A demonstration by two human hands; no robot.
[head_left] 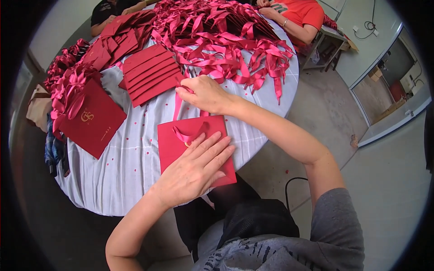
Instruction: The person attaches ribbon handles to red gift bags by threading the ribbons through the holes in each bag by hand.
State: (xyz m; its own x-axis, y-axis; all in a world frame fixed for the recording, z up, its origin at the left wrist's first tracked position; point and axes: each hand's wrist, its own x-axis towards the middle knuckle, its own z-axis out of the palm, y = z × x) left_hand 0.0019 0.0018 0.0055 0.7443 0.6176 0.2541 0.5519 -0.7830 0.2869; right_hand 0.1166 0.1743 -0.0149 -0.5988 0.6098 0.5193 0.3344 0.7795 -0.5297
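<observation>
A red paper gift bag [168, 149] lies flat on the table in front of me, near its front edge. My left hand [194, 167] is spread on the bag, fingers stretched out and pressing it down. A loop of pink ribbon [190, 137] lies across its face, beside the fingertips. Beyond the bag's far edge, my right hand [205, 95] is closed on another pink ribbon [178, 108], which runs up from the bag to the fingers. The fingertips partly hide the ribbon's end.
A fanned stack of red bags [151, 74] lies just beyond my right hand. More bags with ribbons [95, 119] are piled at the left. A big heap of ribboned bags [217, 31] covers the far side. Two people sit across the table, one in a red shirt [303, 16].
</observation>
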